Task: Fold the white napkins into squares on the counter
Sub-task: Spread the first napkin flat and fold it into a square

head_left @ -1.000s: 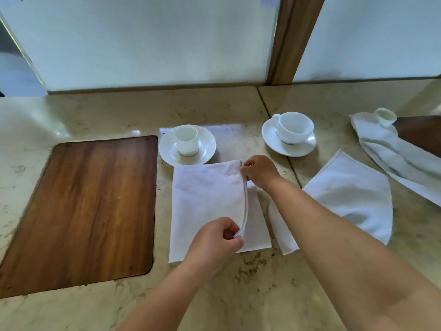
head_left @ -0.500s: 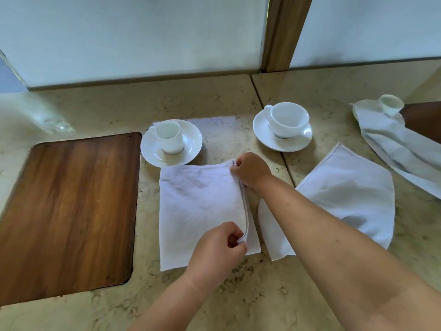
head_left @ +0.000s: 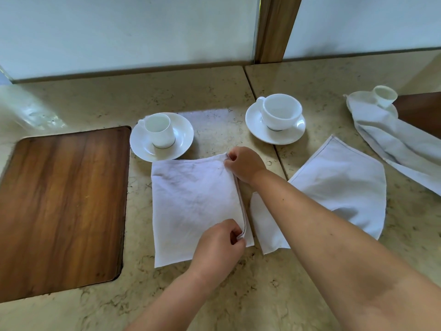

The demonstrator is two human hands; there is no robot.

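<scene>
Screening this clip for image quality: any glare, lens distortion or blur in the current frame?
Head view: a bright glare patch on the glossy beige marble counter at far left; wide-angle bending bows the counter's back edge; the small white cup at far right looks soft and washed out; the folded white cloth napkin and both hands stay sharp.

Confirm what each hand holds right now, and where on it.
Both hold the same folded napkin along its right edge: left hand pinches the near corner, right hand pinches the far corner.
</scene>
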